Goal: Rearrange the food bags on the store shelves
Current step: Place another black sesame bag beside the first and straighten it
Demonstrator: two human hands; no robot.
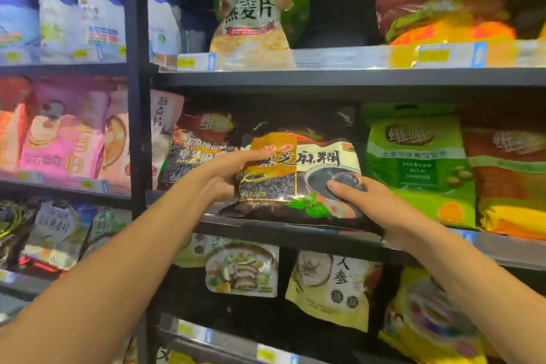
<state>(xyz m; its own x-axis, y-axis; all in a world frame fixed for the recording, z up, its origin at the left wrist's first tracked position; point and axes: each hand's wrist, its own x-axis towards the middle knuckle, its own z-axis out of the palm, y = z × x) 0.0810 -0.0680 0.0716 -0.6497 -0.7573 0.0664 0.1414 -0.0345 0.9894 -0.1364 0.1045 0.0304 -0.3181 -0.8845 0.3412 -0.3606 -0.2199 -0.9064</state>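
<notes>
Both hands grip one glossy black-and-cream sesame-paste bag at the middle shelf's dark metal lip — left hand closed on its left edge, right hand clamped on the lower right corner. Slick film could slip, or the bag might tip forward off the lip. A green soy-milk bag crowds just beside it; the dim aisle's shelves are packed.
</notes>
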